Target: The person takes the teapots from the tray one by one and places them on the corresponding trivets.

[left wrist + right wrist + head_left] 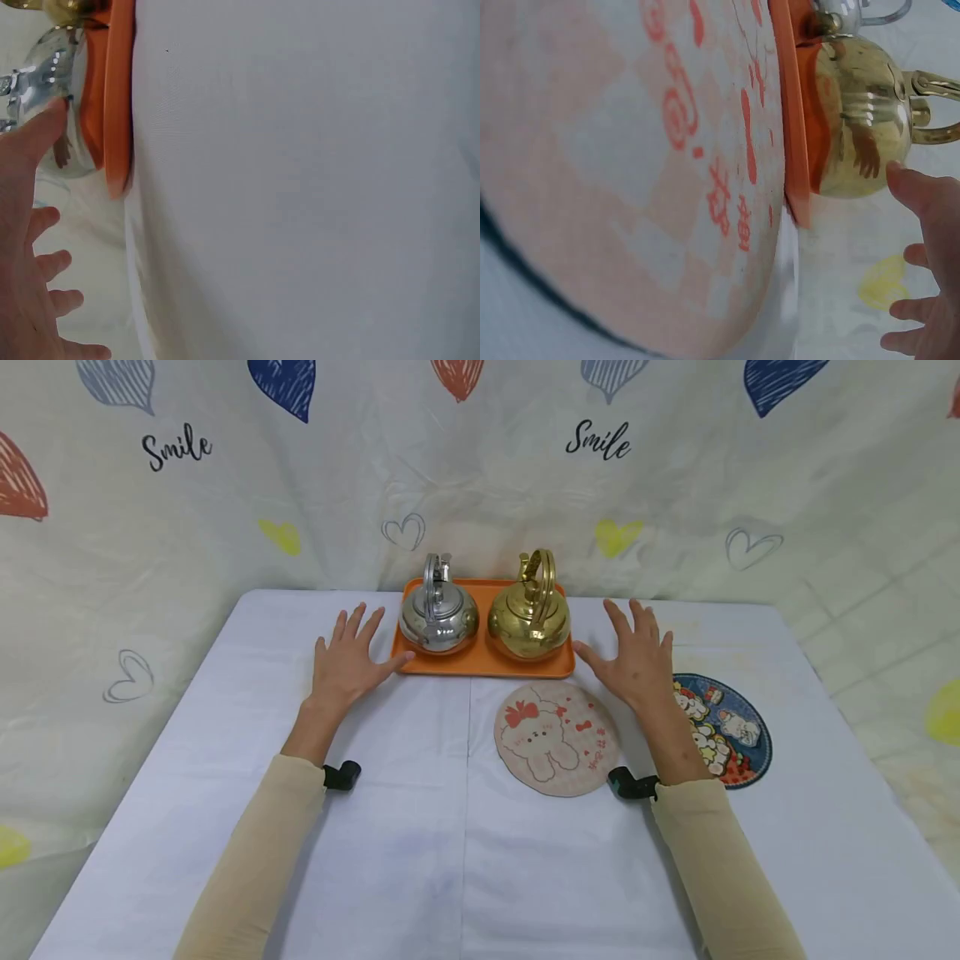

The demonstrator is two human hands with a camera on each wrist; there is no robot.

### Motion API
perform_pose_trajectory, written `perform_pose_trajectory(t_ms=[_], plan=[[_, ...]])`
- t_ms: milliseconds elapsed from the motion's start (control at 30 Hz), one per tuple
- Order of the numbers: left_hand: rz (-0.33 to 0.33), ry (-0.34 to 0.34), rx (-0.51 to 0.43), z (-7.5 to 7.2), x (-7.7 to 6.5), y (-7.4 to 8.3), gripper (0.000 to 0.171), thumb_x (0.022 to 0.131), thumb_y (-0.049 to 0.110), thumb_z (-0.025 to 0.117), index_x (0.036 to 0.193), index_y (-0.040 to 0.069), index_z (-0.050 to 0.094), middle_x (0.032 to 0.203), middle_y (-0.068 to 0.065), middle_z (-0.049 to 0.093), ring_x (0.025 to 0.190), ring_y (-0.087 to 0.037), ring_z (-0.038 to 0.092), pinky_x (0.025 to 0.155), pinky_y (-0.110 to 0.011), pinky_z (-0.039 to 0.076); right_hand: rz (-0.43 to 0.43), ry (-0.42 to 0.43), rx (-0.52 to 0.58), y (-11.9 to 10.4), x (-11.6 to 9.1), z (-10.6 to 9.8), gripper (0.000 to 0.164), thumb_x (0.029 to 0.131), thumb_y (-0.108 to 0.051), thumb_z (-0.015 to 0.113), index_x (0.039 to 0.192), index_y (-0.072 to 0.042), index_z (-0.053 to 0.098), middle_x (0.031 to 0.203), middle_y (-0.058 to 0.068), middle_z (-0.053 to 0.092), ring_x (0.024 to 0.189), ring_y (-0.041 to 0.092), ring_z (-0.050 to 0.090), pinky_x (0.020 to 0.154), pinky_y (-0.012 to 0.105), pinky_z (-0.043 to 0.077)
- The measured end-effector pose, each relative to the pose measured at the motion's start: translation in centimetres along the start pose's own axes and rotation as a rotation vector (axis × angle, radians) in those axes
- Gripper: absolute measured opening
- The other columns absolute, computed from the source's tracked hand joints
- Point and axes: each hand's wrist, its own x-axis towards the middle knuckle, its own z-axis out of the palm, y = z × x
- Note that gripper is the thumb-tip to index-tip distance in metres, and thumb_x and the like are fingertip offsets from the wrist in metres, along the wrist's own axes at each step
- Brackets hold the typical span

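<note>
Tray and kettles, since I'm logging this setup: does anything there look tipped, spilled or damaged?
Nothing stands out. The silver kettle and gold kettle both stand upright on the tray, with no spill or dent visible. The dark hand shape on the gold kettle in the right wrist view looks like a reflection.

Heart-printed backdrop (510, 468) – white-covered table (420, 793)

Right of centre in the head view, the right forearm (678, 747) is hiding the left part of the blue mat (738, 735). The left-wrist view's top edge is cutting off the gold kettle (71, 9), upper left. In the right-wrist view, the silver kettle (845, 16) is running off the top; lettering on the pink mat (652, 247) is blurring, perhaps unreadably.
</note>
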Motion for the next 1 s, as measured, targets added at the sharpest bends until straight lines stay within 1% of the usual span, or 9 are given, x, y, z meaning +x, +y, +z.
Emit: perform_pose_trajectory(t_ms=[133, 200, 267, 367, 500, 633, 800, 1000], plan=[[0.017, 0.005, -0.016, -0.2, 0.0, 0.3, 0.095, 0.093, 0.076, 0.053, 0.166, 0.022, 0.028, 0.175, -0.011, 0.021, 0.162, -0.039, 0.019, 0.121, -0.073, 0.031, -0.041, 0.056, 0.017, -0.1, 0.1, 0.0, 0.079, 0.094, -0.054, 0.071, 0.158, -0.016, 0.044, 0.166, 0.026, 0.034, 0.152, 0.052, 0.033, 0.122, 0.074, 0.026], [0.017, 0.005, -0.033, -0.2, -0.1, 0.5, 0.090, 0.094, 0.073, 0.055, 0.164, 0.020, 0.033, 0.172, -0.013, 0.027, 0.159, -0.039, 0.025, 0.118, -0.071, 0.036, -0.059, 0.086, 0.028, -0.2, 0.2, 0.0, 0.075, 0.094, -0.050, 0.073, 0.154, -0.013, 0.050, 0.161, 0.027, 0.040, 0.146, 0.053, 0.041, 0.118, 0.072, 0.035], [0.011, 0.000, -0.057, -0.3, -0.1, 0.6, 0.086, 0.095, 0.070, 0.057, 0.162, 0.019, 0.038, 0.170, -0.014, 0.032, 0.157, -0.039, 0.029, 0.117, -0.069, 0.038, -0.067, 0.106, 0.039, -0.3, 0.3, 0.0, 0.070, 0.094, -0.047, 0.073, 0.151, -0.011, 0.054, 0.158, 0.027, 0.044, 0.142, 0.053, 0.046, 0.114, 0.071, 0.040], [0.001, -0.011, -0.088, -0.1, -0.1, 0.6, 0.082, 0.095, 0.066, 0.061, 0.159, 0.018, 0.042, 0.167, -0.015, 0.038, 0.154, -0.040, 0.034, 0.118, -0.068, 0.038, -0.071, 0.133, 0.069, -0.6, 0.3, 0.0, 0.063, 0.095, -0.042, 0.074, 0.146, -0.009, 0.058, 0.154, 0.026, 0.049, 0.139, 0.050, 0.049, 0.113, 0.069, 0.042], [-0.005, -0.031, -0.105, 0.2, 0.1, 0.6, 0.078, 0.096, 0.063, 0.063, 0.156, 0.016, 0.047, 0.162, -0.017, 0.044, 0.151, -0.040, 0.039, 0.119, -0.065, 0.041, -0.093, 0.182, 0.130, -0.9, 0.1, -0.2, 0.054, 0.096, -0.036, 0.074, 0.140, -0.006, 0.063, 0.146, 0.025, 0.055, 0.135, 0.046, 0.053, 0.111, 0.065, 0.045], [-0.015, -0.045, -0.122, 0.4, 0.2, 0.5, 0.074, 0.096, 0.060, 0.064, 0.153, 0.015, 0.051, 0.160, -0.017, 0.047, 0.149, -0.040, 0.041, 0.119, -0.062, 0.042, -0.113, 0.204, 0.201, -1.3, 0.0, -0.3, 0.047, 0.097, -0.032, 0.074, 0.136, -0.008, 0.066, 0.140, 0.022, 0.058, 0.131, 0.043, 0.055, 0.108, 0.063, 0.049], [-0.016, -0.030, -0.149, 0.6, 0.2, 0.4, 0.069, 0.095, 0.057, 0.068, 0.148, 0.014, 0.056, 0.157, -0.017, 0.050, 0.147, -0.039, 0.043, 0.119, -0.062, 0.042, -0.117, 0.208, 0.284, -1.7, 0.0, -0.4, 0.041, 0.098, -0.029, 0.073, 0.133, -0.008, 0.067, 0.135, 0.021, 0.060, 0.128, 0.041, 0.057, 0.108, 0.062, 0.049], [0.003, -0.003, -0.155, 0.8, 0.4, 0.4, 0.064, 0.094, 0.053, 0.071, 0.142, 0.012, 0.062, 0.151, -0.019, 0.056, 0.143, -0.040, 0.047, 0.117, -0.064, 0.041, -0.145, 0.227, 0.388, -2.3, 0.1, -0.6, 0.036, 0.097, -0.020, 0.074, 0.129, -0.005, 0.070, 0.127, 0.021, 0.064, 0.120, 0.037, 0.060, 0.105, 0.056, 0.050]])
